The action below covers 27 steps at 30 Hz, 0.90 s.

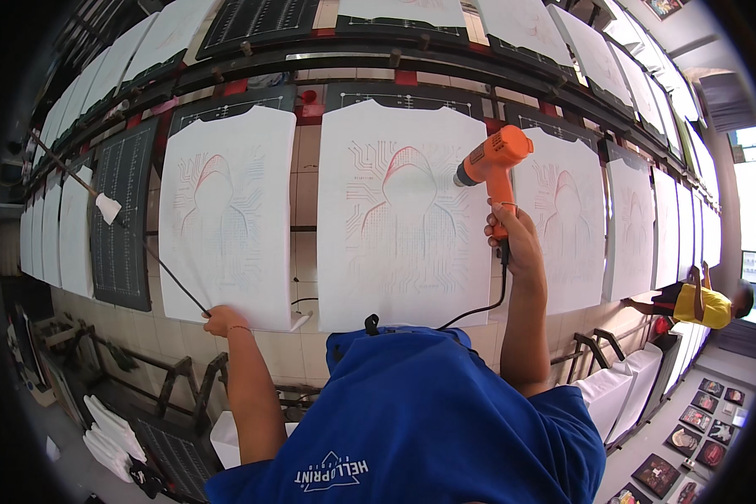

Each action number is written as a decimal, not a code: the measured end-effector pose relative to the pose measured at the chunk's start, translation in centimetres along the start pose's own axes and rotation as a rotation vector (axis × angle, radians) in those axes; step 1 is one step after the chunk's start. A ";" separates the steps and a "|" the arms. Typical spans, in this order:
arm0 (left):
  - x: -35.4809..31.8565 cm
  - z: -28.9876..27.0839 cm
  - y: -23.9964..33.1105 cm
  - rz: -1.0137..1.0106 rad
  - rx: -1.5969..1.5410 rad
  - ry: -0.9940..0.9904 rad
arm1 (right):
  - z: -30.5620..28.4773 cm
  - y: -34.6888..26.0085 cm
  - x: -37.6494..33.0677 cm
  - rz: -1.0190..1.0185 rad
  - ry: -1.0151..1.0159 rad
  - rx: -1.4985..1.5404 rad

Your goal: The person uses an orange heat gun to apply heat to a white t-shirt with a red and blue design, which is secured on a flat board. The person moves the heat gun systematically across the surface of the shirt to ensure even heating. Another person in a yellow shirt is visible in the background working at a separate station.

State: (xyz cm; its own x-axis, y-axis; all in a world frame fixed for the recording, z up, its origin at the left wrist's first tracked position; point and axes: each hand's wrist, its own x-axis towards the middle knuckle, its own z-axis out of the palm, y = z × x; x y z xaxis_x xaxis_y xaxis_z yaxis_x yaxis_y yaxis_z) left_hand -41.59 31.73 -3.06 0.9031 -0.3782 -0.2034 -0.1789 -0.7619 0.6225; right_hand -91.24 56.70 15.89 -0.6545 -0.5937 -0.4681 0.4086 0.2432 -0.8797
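My right hand (515, 231) is closed round the handle of an orange heat gun (500, 160). Its dark nozzle points left, over the right edge of a white T-shirt (403, 286) with a faint red and blue print of a hooded figure and circuit lines. A black cable hangs from the handle and curves toward my waist. My left hand (224, 320) is closed on a thin dark cord (176, 279), by the lower edge of another white printed T-shirt (227, 286). That cord slants up to the left toward a white wrapped piece (107, 207).
Black printing boards (124, 218) carry white shirts in long rows. Dark metal rails (395, 60) run across beyond them. Behind me are black frames (172, 378) and a pile of white cloth (113, 441). A person in a yellow shirt (704, 304) stands far right.
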 end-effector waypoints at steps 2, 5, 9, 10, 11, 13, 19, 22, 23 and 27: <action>-0.6 -0.5 0.4 -0.012 -0.011 -0.026 | 0.2 -0.1 -0.4 0.002 -0.018 -0.004; -0.2 -0.6 0.3 -0.002 -0.002 -0.020 | 1.3 0.0 -1.1 0.048 -0.084 -0.033; 0.3 -0.5 -0.3 0.006 -0.039 -0.046 | 1.5 0.0 -1.8 0.068 -0.112 -0.075; 0.2 -0.4 -0.4 0.011 -0.053 -0.057 | 1.3 0.1 -1.9 0.057 -0.091 -0.088; 0.2 -0.4 -0.4 0.017 -0.066 -0.069 | 1.2 0.1 -2.1 0.046 -0.070 -0.101; 1.1 -0.2 -1.6 0.086 -0.067 -0.080 | 1.2 -0.1 -2.4 0.030 -0.075 -0.103; 3.3 0.5 -4.4 0.220 -0.174 -0.110 | -0.3 0.0 -3.1 0.063 -0.050 -0.107; 3.9 1.0 -4.8 0.208 -0.197 -0.074 | -1.1 0.6 -2.5 0.009 0.030 -0.097; 4.0 1.1 -5.0 0.205 -0.199 -0.054 | -1.3 0.8 -2.3 -0.017 0.060 -0.096; 2.0 0.4 -3.8 0.168 -0.259 -0.038 | -1.4 0.6 -2.1 -0.002 0.046 -0.087</action>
State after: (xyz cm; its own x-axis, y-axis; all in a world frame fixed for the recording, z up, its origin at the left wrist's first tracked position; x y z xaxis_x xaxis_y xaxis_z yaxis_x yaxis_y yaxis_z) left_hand -39.25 33.70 -6.16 0.8531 -0.5108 -0.1060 -0.2149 -0.5292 0.8208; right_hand -90.45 59.17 16.21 -0.6843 -0.5590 -0.4682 0.3518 0.3093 -0.8835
